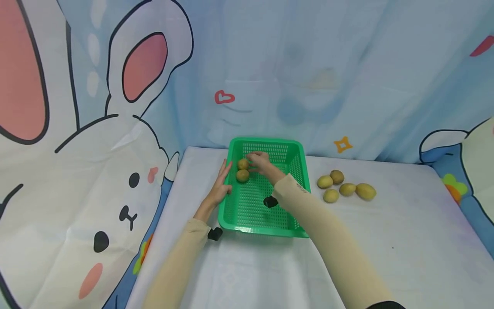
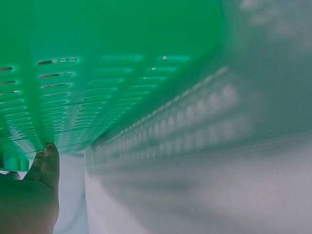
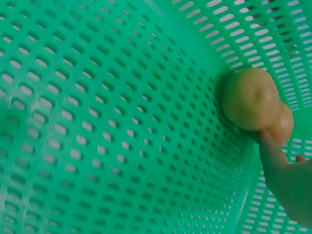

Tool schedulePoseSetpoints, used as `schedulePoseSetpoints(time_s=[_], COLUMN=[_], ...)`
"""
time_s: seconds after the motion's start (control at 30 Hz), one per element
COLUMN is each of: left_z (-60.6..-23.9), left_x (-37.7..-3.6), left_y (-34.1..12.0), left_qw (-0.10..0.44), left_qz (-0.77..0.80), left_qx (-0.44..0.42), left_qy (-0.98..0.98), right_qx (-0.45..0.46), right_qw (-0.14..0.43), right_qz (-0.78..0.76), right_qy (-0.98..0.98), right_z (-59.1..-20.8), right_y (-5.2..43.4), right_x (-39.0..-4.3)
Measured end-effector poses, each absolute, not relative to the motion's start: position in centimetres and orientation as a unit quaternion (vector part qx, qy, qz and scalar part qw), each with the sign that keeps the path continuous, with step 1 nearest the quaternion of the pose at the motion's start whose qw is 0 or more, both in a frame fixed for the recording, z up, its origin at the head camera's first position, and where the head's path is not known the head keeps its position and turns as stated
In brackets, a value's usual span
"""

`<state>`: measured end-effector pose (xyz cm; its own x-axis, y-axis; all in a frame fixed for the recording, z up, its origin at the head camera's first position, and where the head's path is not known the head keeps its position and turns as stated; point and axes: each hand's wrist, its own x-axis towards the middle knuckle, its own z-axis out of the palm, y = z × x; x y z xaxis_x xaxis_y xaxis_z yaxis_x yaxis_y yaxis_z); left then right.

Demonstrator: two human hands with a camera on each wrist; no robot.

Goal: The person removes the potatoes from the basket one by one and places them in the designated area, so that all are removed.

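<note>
Under both hands is a table (image 1: 386, 240) with a white cloth on it. Behind the hands hangs a big blue sheet (image 1: 308, 64) with a white cartoon rabbit (image 1: 96, 171) drawn on it.

Between the hands sits a green basket (image 1: 297, 167) full of little holes. The left hand (image 1: 220, 184) lies flat against the outside of the basket's left wall, fingers straight, holding nothing. The right hand (image 1: 260, 162) reaches inside the basket, at the far left corner. Its fingers touch a small brown potato (image 1: 243, 163) there. I cannot tell if the fingers are wrapped round it. A second potato (image 1: 242, 175) lies just beside the first one, nearer the person, and the two touch.

To the right of the right arm, five more potatoes (image 1: 345, 188) lie in a bunch on the table, well apart from the basket.
</note>
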<state>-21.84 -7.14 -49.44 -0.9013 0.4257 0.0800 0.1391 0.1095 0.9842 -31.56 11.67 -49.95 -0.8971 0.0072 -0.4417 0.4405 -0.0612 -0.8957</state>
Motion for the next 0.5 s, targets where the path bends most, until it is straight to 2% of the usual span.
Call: schedulePoseSetpoints(time_s=[0.27, 0.5], left_z=[-49.7, -49.5], left_x=[-21.6, -21.8], left_y=[-7.0, -7.1], left_qw=[0.094, 0.099], left_qz=[0.645, 0.640], left_qx=[0.191, 0.192], left_qy=[0.734, 0.737], right_qx=[0.173, 0.157], right_qw=[0.147, 0.100], right_qz=[-0.687, -0.662], right_qy=[0.691, 0.726], right_z=[-51.3, -51.8], right_y=[10.5, 9.8], right_x=[-31.4, -31.4])
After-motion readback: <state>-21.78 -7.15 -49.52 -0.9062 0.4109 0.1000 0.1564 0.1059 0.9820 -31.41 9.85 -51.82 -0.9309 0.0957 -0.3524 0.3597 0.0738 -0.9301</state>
